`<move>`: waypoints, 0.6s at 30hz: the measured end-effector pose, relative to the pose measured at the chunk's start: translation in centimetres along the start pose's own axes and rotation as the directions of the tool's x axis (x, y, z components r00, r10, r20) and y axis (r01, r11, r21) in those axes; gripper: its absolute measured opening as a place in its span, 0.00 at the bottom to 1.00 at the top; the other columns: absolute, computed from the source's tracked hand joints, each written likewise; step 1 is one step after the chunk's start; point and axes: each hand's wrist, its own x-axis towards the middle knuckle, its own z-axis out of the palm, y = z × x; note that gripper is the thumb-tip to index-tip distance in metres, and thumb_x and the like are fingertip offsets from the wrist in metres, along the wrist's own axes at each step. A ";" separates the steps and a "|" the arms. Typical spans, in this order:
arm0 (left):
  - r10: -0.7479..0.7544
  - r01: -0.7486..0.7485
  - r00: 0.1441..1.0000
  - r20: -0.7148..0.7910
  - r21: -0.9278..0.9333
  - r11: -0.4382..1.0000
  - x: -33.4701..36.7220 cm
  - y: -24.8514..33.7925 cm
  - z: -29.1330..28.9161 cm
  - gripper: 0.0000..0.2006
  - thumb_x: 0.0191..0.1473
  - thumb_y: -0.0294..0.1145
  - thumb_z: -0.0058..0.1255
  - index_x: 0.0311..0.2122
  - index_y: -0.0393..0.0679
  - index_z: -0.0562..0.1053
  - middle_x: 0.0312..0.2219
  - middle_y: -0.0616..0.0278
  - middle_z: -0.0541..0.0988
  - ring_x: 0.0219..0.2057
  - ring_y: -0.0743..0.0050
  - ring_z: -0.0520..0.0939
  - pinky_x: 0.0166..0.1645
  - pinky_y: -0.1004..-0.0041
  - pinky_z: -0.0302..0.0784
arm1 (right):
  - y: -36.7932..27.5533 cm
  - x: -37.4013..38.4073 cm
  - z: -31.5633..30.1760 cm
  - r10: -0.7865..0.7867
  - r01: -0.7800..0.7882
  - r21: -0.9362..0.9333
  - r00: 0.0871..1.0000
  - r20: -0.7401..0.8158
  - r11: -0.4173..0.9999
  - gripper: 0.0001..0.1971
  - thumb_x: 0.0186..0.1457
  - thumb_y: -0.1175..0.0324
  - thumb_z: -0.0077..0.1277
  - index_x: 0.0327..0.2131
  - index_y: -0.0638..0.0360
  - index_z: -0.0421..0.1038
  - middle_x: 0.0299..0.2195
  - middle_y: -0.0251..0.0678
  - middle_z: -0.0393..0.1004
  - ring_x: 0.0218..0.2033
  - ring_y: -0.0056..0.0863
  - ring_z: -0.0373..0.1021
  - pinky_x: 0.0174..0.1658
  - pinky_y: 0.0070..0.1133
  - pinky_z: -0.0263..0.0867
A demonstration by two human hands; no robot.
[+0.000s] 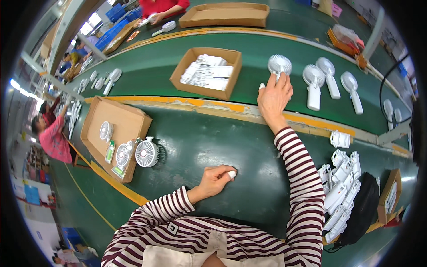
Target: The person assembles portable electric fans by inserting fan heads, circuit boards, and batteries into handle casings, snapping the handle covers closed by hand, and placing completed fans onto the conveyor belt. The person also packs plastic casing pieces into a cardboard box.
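My right hand (275, 100) reaches over to the green conveyor belt, its fingers closed around the handle of a white handheld fan (279, 64) just below the round head; the palm hides most of the handle. A white cover sits on its thumb. Over the dark green worktable (191, 142) my left hand (213, 181) is curled closed, a white cover on one fingertip and nothing visible in it. To its left, a fan head (147, 153) lies beside the cardboard tray (100, 115), which holds more fan heads and green-labelled parts.
An open carton (235, 73) of white parts stands on the belt. Several finished-looking fans (313, 86) lie to the right of my right hand. White housings (340, 182) are piled at the table's right, beside a black cloth item (362, 209). Across the belt, a red-sleeved person (164, 6) works.
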 end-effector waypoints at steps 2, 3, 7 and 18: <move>0.017 -0.017 1.000 0.014 -0.025 1.000 0.1 -0.2 0.0 0.05 0.48 0.25 0.50 0.31 0.37 0.74 0.18 0.60 0.76 0.18 0.81 0.75 0.24 0.80 0.69 | -2.1 -0.1 -0.2 -0.051 0.051 0.036 0.999 0.001 0.998 0.26 0.41 0.68 0.51 0.46 0.67 0.60 0.48 0.53 0.55 0.52 0.49 0.52 0.51 0.42 0.48; 0.007 -0.006 1.000 0.024 -0.033 0.999 0.0 -0.3 0.1 0.06 0.47 0.26 0.50 0.31 0.38 0.74 0.17 0.60 0.75 0.18 0.81 0.74 0.23 0.80 0.68 | -3.0 -0.2 -0.5 -0.050 0.049 0.042 0.998 0.025 0.998 0.26 0.41 0.68 0.51 0.46 0.67 0.60 0.48 0.53 0.56 0.51 0.49 0.52 0.51 0.41 0.49; 0.017 -0.016 0.999 0.035 -0.041 0.999 -0.2 -1.2 0.4 0.06 0.47 0.28 0.50 0.31 0.39 0.74 0.18 0.60 0.76 0.18 0.77 0.76 0.24 0.78 0.70 | -7.1 -1.8 -0.9 -0.063 0.059 0.067 0.995 0.071 0.996 0.24 0.44 0.68 0.49 0.46 0.68 0.60 0.48 0.52 0.56 0.51 0.48 0.53 0.51 0.39 0.51; 0.154 -0.153 0.988 -0.027 0.032 0.988 0.1 -0.8 -0.2 0.08 0.44 0.33 0.46 0.24 0.39 0.72 0.18 0.46 0.74 0.22 0.46 0.76 0.28 0.56 0.70 | -15.1 -5.8 -1.4 -0.143 0.150 -0.077 0.986 0.087 0.986 0.26 0.45 0.67 0.50 0.49 0.66 0.57 0.51 0.54 0.55 0.48 0.51 0.55 0.49 0.39 0.54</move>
